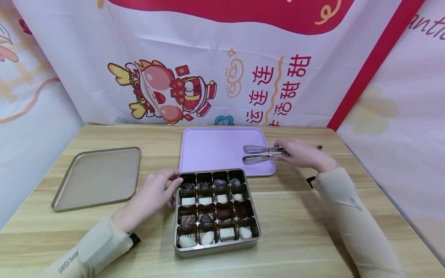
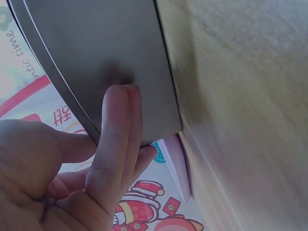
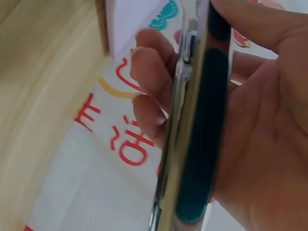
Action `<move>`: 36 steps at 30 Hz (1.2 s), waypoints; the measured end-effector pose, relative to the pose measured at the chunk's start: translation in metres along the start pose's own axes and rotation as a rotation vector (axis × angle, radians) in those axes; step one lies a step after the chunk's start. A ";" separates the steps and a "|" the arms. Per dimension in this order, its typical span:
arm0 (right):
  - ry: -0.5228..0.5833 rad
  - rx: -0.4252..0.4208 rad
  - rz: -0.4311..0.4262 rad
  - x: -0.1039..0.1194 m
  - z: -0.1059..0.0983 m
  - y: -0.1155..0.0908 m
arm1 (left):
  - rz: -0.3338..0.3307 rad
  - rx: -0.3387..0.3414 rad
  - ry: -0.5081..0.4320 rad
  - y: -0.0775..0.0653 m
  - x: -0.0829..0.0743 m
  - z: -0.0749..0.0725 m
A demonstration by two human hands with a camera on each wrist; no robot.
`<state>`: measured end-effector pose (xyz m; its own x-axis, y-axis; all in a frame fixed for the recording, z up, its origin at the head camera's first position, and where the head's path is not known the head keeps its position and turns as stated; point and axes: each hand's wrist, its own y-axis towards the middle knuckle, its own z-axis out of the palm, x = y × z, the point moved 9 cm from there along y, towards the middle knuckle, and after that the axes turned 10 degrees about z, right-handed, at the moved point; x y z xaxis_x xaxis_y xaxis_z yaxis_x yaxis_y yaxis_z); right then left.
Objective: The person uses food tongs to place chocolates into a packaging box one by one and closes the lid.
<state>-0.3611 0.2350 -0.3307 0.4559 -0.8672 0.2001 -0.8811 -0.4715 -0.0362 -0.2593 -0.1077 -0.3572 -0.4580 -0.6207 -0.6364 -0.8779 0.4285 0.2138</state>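
A square metal tin of chocolates (image 1: 217, 253) sits at the front middle of the table, its gold-lined compartments holding dark and white chocolates. My left hand (image 1: 154, 195) grips its back left corner, thumb at the rim. In the left wrist view, fingers (image 2: 115, 120) of that hand press against the tin's outer wall (image 2: 144, 62). My right hand (image 1: 300, 154) holds metal tongs (image 1: 259, 149) by the handles, with the slotted ends apart over the right side of a lilac tray (image 1: 215, 148). The dark green handle grip (image 3: 204, 139) lies across the palm in the right wrist view.
A gold-brown square lid or shallow tray (image 1: 101, 177) lies on the left of the wooden table (image 1: 306, 239). The lilac tray is right behind the tin. A printed cloth (image 1: 208, 42) hangs along the table's back edge.
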 end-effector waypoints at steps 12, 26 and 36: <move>0.020 0.048 -0.028 -0.007 0.025 0.015 | -0.006 0.007 0.024 -0.002 -0.001 0.000; -0.013 0.019 -0.017 -0.008 0.026 0.019 | 0.029 -0.013 0.067 -0.001 -0.001 -0.002; -0.001 0.001 0.076 -0.012 0.016 0.016 | 0.002 0.017 0.021 -0.002 0.000 -0.001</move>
<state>-0.3788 0.2349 -0.3490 0.3879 -0.9007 0.1957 -0.9129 -0.4047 -0.0526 -0.2576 -0.1092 -0.3570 -0.4625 -0.6336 -0.6202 -0.8747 0.4406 0.2022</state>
